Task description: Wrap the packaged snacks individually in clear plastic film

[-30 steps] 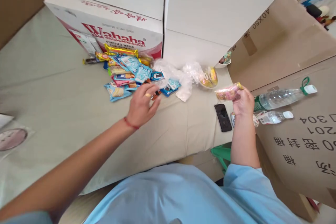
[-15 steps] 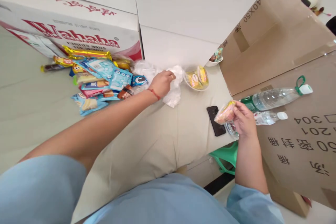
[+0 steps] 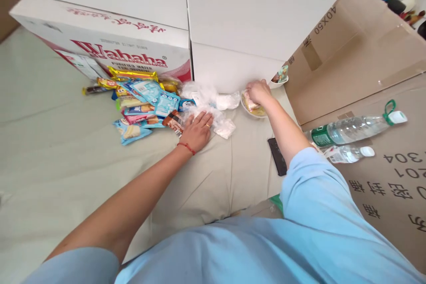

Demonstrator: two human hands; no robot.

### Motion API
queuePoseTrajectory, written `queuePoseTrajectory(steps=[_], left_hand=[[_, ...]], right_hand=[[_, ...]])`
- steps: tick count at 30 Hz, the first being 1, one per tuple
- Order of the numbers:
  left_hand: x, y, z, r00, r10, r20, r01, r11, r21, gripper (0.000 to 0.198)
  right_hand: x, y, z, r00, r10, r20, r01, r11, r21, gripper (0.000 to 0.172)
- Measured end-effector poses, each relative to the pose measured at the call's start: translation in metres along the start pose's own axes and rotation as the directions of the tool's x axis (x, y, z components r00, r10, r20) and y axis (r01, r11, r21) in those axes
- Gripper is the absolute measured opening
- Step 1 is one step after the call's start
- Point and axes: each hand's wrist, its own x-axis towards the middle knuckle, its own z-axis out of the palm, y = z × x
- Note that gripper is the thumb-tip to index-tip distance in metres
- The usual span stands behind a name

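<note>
My left hand [image 3: 198, 133] lies palm down with fingers spread on crumpled clear plastic bags [image 3: 218, 117], beside a brown snack packet [image 3: 173, 122]. Over a clear round bowl [image 3: 257, 114] my right hand [image 3: 258, 92] curls its fingers round a pinkish wrapped snack [image 3: 248, 100]. That snack is at the bowl's left side, partly hidden by the hand, so its contact with the bowl's contents is unclear. Something yellow shows inside the bowl. Left of my left hand, a heap of snack packets [image 3: 146, 102] in blue, yellow and pink reaches toward the bags.
A Wahaha carton [image 3: 109, 51] and a white panel [image 3: 233, 62] stand behind. At right are a brown cardboard wall [image 3: 342, 62], a large water bottle [image 3: 356, 128], a smaller bottle [image 3: 349, 154] and a phone [image 3: 277, 157]. Another white bowl [image 3: 281, 82] holds packets.
My right hand has moved from above the phone to the bowl with the wrapped snack. My left hand has drawn nearer me and now lies flat on the bags. The view has shifted slightly.
</note>
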Motion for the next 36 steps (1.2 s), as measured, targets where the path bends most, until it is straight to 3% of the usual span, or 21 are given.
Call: queuePoseTrajectory(steps=[3, 8, 10, 13, 16, 18, 21, 24, 28, 31, 36], left_hand=[[0.001, 0.001, -0.001, 1.0, 0.005, 0.009, -0.005, 1.0, 0.007, 0.057], [0.002, 0.003, -0.003, 1.0, 0.0, 0.004, 0.0, 1.0, -0.01, 0.059], [0.002, 0.003, -0.003, 1.0, 0.002, 0.011, -0.002, 1.0, -0.012, 0.059], [0.002, 0.003, -0.003, 1.0, 0.009, 0.019, -0.008, 1.0, -0.02, 0.059], [0.002, 0.002, -0.002, 1.0, 0.012, 0.01, -0.012, 1.0, -0.022, 0.058], [0.002, 0.002, -0.001, 1.0, 0.014, 0.005, -0.014, 1.0, -0.018, 0.058], [0.001, 0.001, -0.001, 1.0, 0.019, 0.0, -0.019, 1.0, -0.016, 0.058], [0.001, 0.001, -0.001, 1.0, 0.015, 0.004, -0.015, 0.999, -0.029, 0.058], [0.002, 0.001, -0.002, 1.0, 0.009, 0.011, -0.009, 0.999, -0.041, 0.06], [0.001, 0.001, -0.002, 1.0, 0.015, 0.004, -0.015, 0.999, -0.034, 0.059], [-0.001, 0.0, -0.003, 1.0, 0.018, 0.012, -0.018, 1.0, -0.021, 0.059]], right_hand=[[0.0, -0.008, 0.003, 0.999, -0.015, -0.044, 0.008, 0.99, -0.139, 0.027], [-0.007, -0.011, -0.016, 0.991, 0.022, -0.129, -0.041, 0.988, -0.146, 0.036], [-0.02, -0.018, -0.024, 0.975, 0.021, -0.22, -0.053, 0.988, -0.142, 0.039], [-0.056, -0.036, -0.028, 0.944, -0.092, -0.316, 0.028, 0.979, -0.203, 0.04], [-0.09, -0.043, -0.017, 0.946, -0.166, -0.278, 0.087, 0.957, -0.276, 0.039], [-0.1, -0.035, -0.005, 0.962, -0.101, -0.253, 0.034, 0.966, -0.258, 0.041], [-0.099, -0.013, 0.01, 0.978, -0.014, -0.206, -0.016, 0.989, -0.145, 0.048], [-0.095, 0.0, 0.017, 0.979, -0.021, -0.201, 0.009, 0.998, -0.061, 0.05], [-0.103, -0.009, 0.025, 0.966, 0.019, -0.259, -0.047, 0.994, -0.101, 0.053], [-0.115, -0.015, 0.035, 0.971, 0.058, -0.232, -0.088, 0.989, -0.12, 0.076], [-0.124, 0.017, 0.048, 0.956, 0.137, -0.261, -0.17, 0.979, -0.11, 0.075]])
